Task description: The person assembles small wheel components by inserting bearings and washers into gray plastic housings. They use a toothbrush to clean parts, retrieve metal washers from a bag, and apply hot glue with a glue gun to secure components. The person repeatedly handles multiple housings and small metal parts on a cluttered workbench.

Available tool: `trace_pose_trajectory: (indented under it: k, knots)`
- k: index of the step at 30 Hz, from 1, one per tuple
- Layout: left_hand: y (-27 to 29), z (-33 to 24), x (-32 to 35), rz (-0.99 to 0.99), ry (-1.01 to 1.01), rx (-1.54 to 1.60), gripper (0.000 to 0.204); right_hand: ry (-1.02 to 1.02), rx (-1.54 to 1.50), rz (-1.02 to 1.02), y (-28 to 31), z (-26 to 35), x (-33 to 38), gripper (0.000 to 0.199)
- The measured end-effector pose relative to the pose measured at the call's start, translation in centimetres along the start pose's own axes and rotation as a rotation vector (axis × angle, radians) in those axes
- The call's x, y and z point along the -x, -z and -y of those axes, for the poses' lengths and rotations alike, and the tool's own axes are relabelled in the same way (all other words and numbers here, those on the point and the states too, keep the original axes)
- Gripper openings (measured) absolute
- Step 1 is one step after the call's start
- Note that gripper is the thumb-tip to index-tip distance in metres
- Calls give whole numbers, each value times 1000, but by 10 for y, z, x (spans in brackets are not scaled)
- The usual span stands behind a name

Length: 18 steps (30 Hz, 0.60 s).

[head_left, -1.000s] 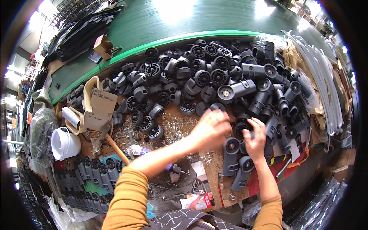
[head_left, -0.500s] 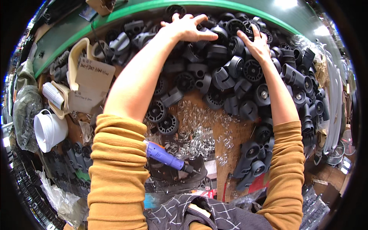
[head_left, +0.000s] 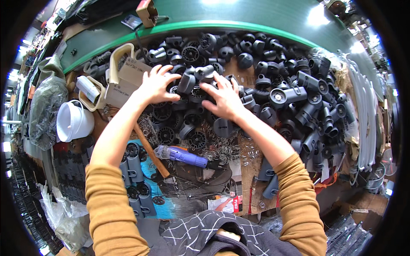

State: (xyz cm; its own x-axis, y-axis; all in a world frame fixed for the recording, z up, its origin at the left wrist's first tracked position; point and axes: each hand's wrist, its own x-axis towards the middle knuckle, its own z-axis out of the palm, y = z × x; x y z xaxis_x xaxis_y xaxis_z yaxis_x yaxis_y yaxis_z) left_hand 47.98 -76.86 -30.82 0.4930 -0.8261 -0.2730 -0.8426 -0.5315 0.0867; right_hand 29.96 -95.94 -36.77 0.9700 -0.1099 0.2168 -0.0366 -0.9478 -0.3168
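Note:
My left hand (head_left: 158, 86) is open over the left part of a heap of black plastic caster parts, its fingers spread and bent. Facing it, my right hand (head_left: 223, 96) is open too, with fingers apart against the heap's right side. Between the hands lie loose black wheel housings (head_left: 186, 82) and spoked wheels (head_left: 197, 94); neither hand is closed round a single piece. On the near side of the heap lies a purple-blue electric screwdriver (head_left: 183, 156). A wooden handle (head_left: 150, 151) slants beside it. Small shiny metal pieces (head_left: 218, 153) are scattered there.
More black caster parts (head_left: 305, 85) are piled at the right. A green-edged conveyor belt (head_left: 265, 21) runs along the far side. At the left are a white bucket (head_left: 77, 123), cream bins (head_left: 117, 64) and a cardboard piece (head_left: 121, 91). Grey casters (head_left: 139, 198) stand in rows at the near left.
Both hands have come from the far edge of the pile toward me and left, with black parts gathered between them. A bare brown patch now shows in the far pile. The view has shifted.

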Motion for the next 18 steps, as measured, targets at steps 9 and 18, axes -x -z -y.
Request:
trace_pose_trajectory:
  k: [9,18]
  knots:
    - [-127,-13,389,-841,449,267,8,-44,-215,-70,25,78,188,18]
    - [-302,-198,631,-450,1176,314,15,195,-278,303,-22,191,318,47]
